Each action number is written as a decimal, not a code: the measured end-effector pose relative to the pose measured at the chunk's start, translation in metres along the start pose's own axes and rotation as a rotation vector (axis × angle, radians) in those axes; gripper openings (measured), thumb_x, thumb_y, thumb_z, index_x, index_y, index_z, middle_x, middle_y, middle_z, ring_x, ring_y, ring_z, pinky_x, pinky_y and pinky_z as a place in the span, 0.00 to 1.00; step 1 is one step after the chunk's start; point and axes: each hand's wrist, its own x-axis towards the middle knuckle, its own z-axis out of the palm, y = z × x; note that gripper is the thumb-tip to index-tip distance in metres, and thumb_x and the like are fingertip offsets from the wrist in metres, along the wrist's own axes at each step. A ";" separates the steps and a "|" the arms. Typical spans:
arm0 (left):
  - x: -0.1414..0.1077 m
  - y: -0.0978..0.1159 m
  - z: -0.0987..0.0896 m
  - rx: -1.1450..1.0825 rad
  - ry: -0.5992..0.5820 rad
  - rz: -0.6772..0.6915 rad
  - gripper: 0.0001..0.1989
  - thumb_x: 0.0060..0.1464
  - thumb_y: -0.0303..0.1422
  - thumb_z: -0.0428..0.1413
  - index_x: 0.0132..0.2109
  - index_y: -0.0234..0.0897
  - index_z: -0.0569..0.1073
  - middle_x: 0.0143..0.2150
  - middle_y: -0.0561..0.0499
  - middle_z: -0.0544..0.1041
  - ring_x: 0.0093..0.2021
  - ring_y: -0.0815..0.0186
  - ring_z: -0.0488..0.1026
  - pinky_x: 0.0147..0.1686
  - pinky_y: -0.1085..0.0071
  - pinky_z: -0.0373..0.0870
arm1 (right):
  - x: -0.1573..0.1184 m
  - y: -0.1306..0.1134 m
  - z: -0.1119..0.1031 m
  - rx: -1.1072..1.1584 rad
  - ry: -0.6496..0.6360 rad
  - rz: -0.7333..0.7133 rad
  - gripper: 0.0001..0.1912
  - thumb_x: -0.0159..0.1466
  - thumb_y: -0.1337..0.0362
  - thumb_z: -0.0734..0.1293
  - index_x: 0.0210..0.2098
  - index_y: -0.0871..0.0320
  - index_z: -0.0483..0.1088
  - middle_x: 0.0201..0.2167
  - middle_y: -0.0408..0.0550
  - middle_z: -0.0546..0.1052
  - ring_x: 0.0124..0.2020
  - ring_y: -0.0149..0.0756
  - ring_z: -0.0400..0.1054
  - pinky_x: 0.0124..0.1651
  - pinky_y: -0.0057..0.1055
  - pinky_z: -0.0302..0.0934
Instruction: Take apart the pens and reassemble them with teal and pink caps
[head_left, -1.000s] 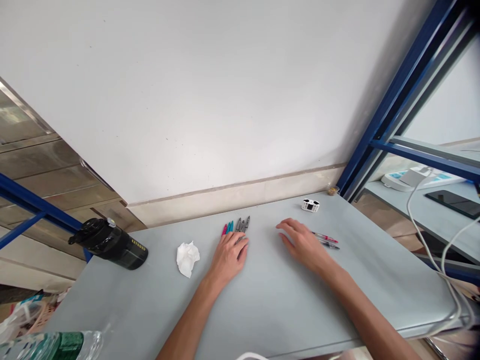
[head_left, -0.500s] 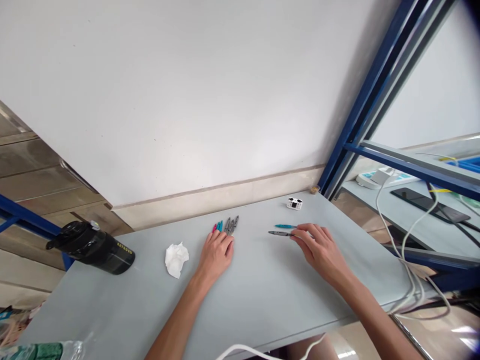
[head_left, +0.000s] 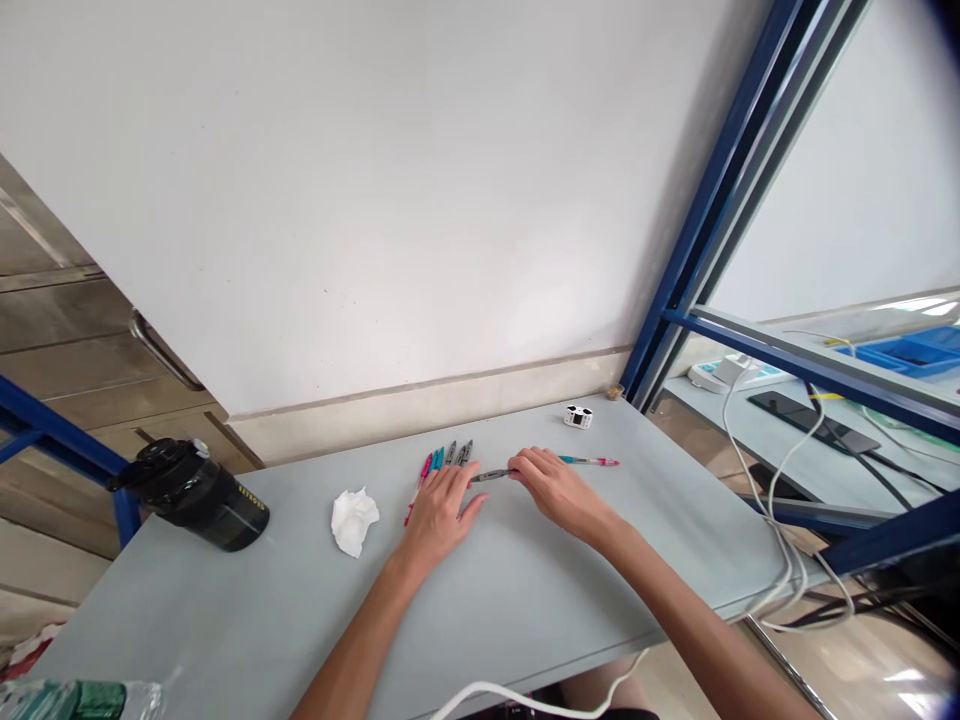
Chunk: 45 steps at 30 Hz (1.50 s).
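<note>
A grey pen (head_left: 491, 475) is pinched in the fingers of my right hand (head_left: 553, 490), its left end pointing at my left hand (head_left: 441, 515). My left hand rests over the lower ends of a row of pens, thumb apart from the fingers. In that row, side by side, are a pink pen (head_left: 425, 468), teal pens (head_left: 437, 460) and grey pens (head_left: 466, 453); their lower parts are partly hidden by my hand. Beyond my right hand lies a single teal pen with a pink end (head_left: 589, 460).
Crumpled white tissue (head_left: 354, 521) and a black bottle (head_left: 202, 495) stand to the left on the grey table (head_left: 495, 600). A small white device (head_left: 578, 417) sits near the wall. Blue frame posts (head_left: 690, 200) and white cables (head_left: 784, 545) border the right side.
My right hand has moved left with the grey pen, away from the teal pen. My left hand's thumb has spread out, and the view has shifted slightly.
</note>
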 end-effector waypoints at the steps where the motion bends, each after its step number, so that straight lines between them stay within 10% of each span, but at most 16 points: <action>1: 0.001 -0.001 0.000 0.001 0.009 0.007 0.17 0.76 0.38 0.52 0.67 0.45 0.69 0.44 0.46 0.82 0.45 0.55 0.80 0.49 0.57 0.74 | 0.006 0.000 0.007 0.018 -0.018 -0.029 0.13 0.81 0.68 0.54 0.52 0.54 0.69 0.39 0.50 0.76 0.38 0.43 0.68 0.43 0.41 0.61; 8: 0.002 -0.013 -0.011 0.056 0.012 0.011 0.12 0.77 0.32 0.49 0.47 0.42 0.77 0.37 0.49 0.82 0.39 0.57 0.77 0.43 0.59 0.67 | 0.010 0.003 0.054 0.141 0.028 -0.078 0.15 0.81 0.67 0.55 0.59 0.54 0.69 0.42 0.52 0.77 0.41 0.44 0.71 0.46 0.41 0.66; 17: 0.001 -0.012 -0.011 0.129 0.028 -0.004 0.22 0.77 0.33 0.47 0.30 0.43 0.69 0.24 0.51 0.72 0.33 0.57 0.73 0.36 0.59 0.61 | 0.005 0.002 0.060 0.205 0.025 -0.091 0.16 0.80 0.70 0.55 0.59 0.53 0.69 0.42 0.51 0.78 0.42 0.44 0.71 0.45 0.41 0.64; 23: -0.001 -0.016 -0.017 0.084 0.032 0.018 0.08 0.75 0.38 0.55 0.52 0.41 0.76 0.40 0.46 0.82 0.42 0.55 0.76 0.44 0.57 0.67 | 0.008 0.003 0.062 0.206 0.067 -0.057 0.14 0.80 0.70 0.57 0.58 0.53 0.70 0.44 0.52 0.78 0.41 0.44 0.71 0.45 0.42 0.64; 39: 0.003 -0.013 -0.004 0.036 0.084 -0.055 0.19 0.77 0.31 0.47 0.35 0.42 0.73 0.27 0.51 0.76 0.35 0.58 0.75 0.39 0.59 0.66 | 0.007 0.004 0.056 0.243 0.055 -0.012 0.09 0.80 0.68 0.58 0.52 0.53 0.68 0.41 0.50 0.77 0.39 0.44 0.69 0.42 0.40 0.64; 45: 0.004 -0.011 -0.011 -0.038 0.027 -0.045 0.09 0.74 0.38 0.55 0.53 0.42 0.76 0.45 0.46 0.82 0.47 0.55 0.79 0.51 0.56 0.73 | 0.007 0.009 0.056 0.186 0.081 0.006 0.12 0.80 0.65 0.59 0.54 0.55 0.72 0.39 0.51 0.75 0.38 0.43 0.68 0.42 0.41 0.63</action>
